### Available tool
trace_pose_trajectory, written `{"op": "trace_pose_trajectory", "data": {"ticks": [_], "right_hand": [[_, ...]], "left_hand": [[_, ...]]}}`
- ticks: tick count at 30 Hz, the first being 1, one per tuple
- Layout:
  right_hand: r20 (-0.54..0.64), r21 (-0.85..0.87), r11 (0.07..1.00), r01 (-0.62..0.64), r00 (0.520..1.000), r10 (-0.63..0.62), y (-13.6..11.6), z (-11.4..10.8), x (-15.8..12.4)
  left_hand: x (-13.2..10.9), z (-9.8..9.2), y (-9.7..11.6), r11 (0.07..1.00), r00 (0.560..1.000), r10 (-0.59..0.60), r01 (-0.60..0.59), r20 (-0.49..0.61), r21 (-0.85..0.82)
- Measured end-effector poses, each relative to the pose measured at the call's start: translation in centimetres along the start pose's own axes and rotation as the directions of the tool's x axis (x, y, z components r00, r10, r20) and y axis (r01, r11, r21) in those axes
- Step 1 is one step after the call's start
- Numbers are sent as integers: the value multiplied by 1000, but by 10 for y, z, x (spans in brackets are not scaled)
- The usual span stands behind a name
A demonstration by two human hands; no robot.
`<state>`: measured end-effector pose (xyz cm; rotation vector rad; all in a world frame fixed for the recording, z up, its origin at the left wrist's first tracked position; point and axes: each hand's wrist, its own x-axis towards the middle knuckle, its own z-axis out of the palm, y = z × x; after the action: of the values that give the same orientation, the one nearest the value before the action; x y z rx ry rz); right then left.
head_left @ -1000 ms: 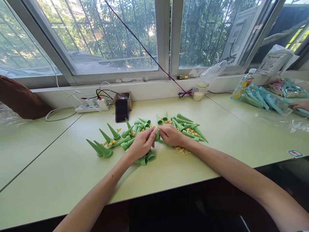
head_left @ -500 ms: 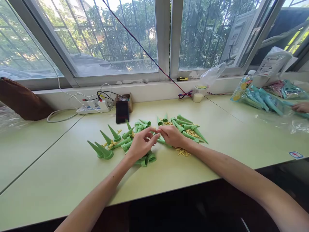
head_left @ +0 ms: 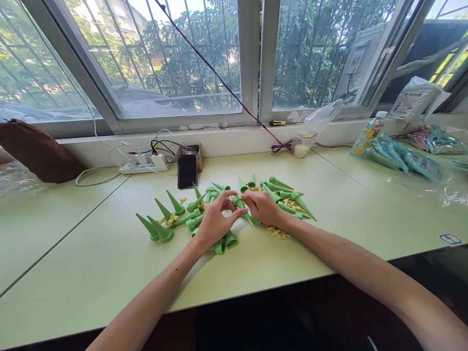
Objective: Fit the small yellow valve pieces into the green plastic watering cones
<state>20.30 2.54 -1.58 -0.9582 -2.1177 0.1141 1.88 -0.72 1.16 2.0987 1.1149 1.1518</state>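
Note:
A green ribbed-collared plastic spike [head_left: 249, 220] slants between my hands, its collar up and its point down toward me. My left hand [head_left: 215, 219] has its thumb and forefinger curved about the collar end, with the thumb across the spike's side. Close beside it, my right hand [head_left: 263, 207] is closed in a pinch near the collar; whatever lies inside its fingers is hidden. Around and beneath both hands lie many more green spikes [head_left: 300, 204], some upright on their collars, and small yellow cross-shaped plastic pieces [head_left: 278, 232].
On the pale table [head_left: 109, 273], a power strip [head_left: 142, 168] with cables and a dark blurred object [head_left: 187, 171] by a small box stand at the back. A plastic cup [head_left: 301, 148], a drink bottle [head_left: 369, 134] and bagged teal items [head_left: 402, 156] are to the right.
My fingertips, which met before, have parted slightly. The spike between them now shows with its point toward me. The view has shifted a little; the other person's hand at right is out of view.

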Motion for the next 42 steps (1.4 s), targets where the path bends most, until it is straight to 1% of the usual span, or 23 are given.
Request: {"op": "trace_pose_trajectory", "data": {"ticks": [5,8,15,21,28,33,42], "right_hand": [[-8,-20,1000,9,1000,-9,-1,1,-1],[-18,-11,1000,14,1000,-14,-2,1,-1],[-42,45,999,28,999,-26,-1,2,-1],[-34,52,998,19,999,-18,-2,1,0],[-22,66,998,13,1000,-12,-4,0,1],[-12,66,997,28,1000,-27,-3,1,1],[-4,57,997,45,999,-45,-4,1,0]], "left_hand": [[1,0,2,994,999,-38,37,14,101],[2,0,1,990,999,-47,43,22,135],[0,0,2,993,998,-57,55,13,105],[-1,0,3,994,998,-62,64,-29,93],[-1,1,3,992,997,-52,57,-50,110],[-1,2,3,993,999,-16,20,-38,114],[-1,2,4,993,999,-3,7,-35,119]]}}
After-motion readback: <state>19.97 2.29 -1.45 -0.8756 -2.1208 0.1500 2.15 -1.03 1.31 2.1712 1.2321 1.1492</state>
